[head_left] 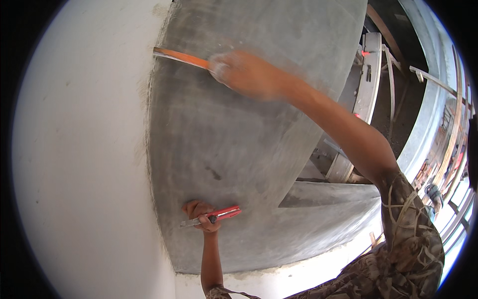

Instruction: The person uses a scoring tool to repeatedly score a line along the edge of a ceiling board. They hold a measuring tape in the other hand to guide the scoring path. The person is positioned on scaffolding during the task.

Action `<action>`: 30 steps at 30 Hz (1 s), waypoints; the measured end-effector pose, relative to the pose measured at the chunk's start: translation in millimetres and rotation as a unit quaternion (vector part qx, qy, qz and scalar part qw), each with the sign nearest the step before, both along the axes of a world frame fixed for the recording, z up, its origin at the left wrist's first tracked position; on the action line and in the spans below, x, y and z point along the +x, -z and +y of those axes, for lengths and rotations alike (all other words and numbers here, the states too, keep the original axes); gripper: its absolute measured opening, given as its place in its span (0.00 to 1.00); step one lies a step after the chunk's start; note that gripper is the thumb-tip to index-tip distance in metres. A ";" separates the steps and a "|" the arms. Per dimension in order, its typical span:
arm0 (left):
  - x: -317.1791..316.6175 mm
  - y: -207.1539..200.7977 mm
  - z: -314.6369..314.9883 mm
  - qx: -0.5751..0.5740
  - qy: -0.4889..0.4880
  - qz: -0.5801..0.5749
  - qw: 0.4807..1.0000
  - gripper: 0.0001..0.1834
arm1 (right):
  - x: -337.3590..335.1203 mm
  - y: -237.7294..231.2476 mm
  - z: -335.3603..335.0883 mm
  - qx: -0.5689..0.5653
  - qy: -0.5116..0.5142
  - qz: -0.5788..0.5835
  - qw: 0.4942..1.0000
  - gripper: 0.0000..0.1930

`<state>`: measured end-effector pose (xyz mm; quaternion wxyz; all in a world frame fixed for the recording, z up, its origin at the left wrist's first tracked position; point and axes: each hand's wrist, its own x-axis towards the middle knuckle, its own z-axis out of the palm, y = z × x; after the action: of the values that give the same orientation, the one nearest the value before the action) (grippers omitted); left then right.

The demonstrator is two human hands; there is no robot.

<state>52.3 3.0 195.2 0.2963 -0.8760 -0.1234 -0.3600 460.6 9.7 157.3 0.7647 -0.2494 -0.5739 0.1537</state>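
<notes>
The right hand, blurred and dusted with pale plaster, sits in the upper middle of the frame with its fingers closed around the end of an orange tool. The tool runs leftward from the fist to the edge where the grey wall meets the white wall, and its far tip touches that corner line. The right arm stretches down to the lower right, where a camouflage sleeve covers it from the elbow up.

The left hand is in the lower middle, pressed against the grey wall close to the same corner edge. Its fingers are curled tight on a red knife, which lies nearly level: the red handle sticks out to the right of the fist and the grey metal blade end points left toward the white wall. The left forearm rises straight from the bottom edge.

Rough pale plaster crumbs line the seam between the two walls. At the upper right, wooden planks and beams stand behind the grey wall, with small red light spots on them.
</notes>
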 end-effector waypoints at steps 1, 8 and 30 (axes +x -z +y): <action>-1.7 1.6 0.4 0.001 0.003 0.001 1.000 0.24 | -7.9 22.8 3.7 0.030 0.030 0.013 0.999 0.17; 6.1 3.1 -5.3 -0.009 -0.001 -0.007 1.000 0.24 | -50.3 181.7 -53.9 -0.127 -0.123 0.088 0.980 0.19; 41.1 95.4 -45.4 -0.231 0.050 -0.507 0.829 0.21 | 44.5 -28.2 -12.8 0.125 -0.209 0.138 0.960 0.18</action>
<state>93.4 -42.5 99.8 -0.0376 -0.6181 -0.2916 -0.7290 505.1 -3.1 185.5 0.8123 -0.0032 -0.5170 0.2699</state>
